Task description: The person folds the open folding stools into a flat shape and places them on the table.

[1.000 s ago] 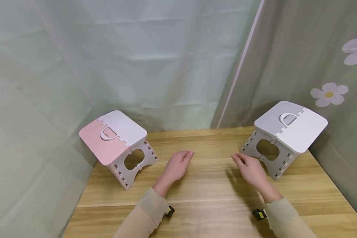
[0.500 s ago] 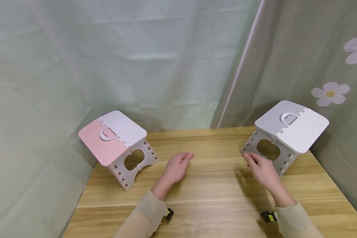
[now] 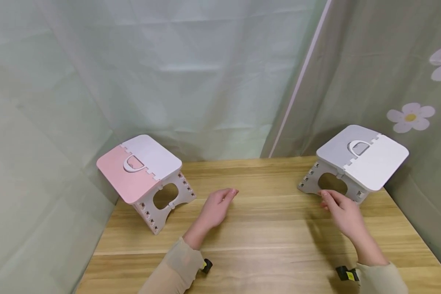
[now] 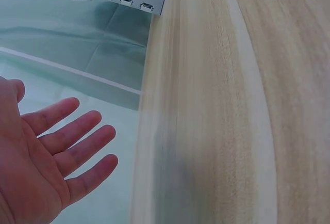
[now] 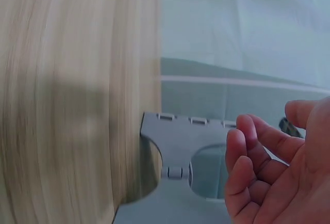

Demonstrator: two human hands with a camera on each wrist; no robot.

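Pink-and-white folding stool (image 3: 143, 179): to the left of the left hand, just beyond it, upright on the tabletop (image 3: 264, 228). Legs are unfolded and spread, presumably so that it stands steady; its white carry handle (image 3: 126, 166) sits mid-seat, probably for balanced lifting.

Left hand (image 3: 217, 206): above the tabletop, nearest the pink-and-white stool but apart from it. Fingers parted and relaxed, palm turned inward, holding nothing; the pose looks like idle waiting. A black wrist device (image 3: 206, 266) sits at the inner side of its cuff, likely to face the palm.

Right hand (image 3: 341, 212): in front of the grey-and-white folding stool (image 3: 356, 163), raised, its shadow falling on the tabletop. Fingers loosely bent, holding nothing; contact with the stool cannot be confirmed. A second wrist device (image 3: 347, 274) sits inward of its cuff, apparently for the same reason.

The grey-and-white folding stool stands just beyond the right hand, upright, likewise unfolded, with its own handle (image 3: 350, 146) mid-seat.

Curtain (image 3: 206, 81): beyond both hands, hung as a backdrop, it seems; printed flowers (image 3: 410, 117) lie beyond and right of the right hand.

Count: stools, two; carry handles, two; hands, two; wrist devices, two; tabletop, one; printed flowers, two, one cut by the view's edge.
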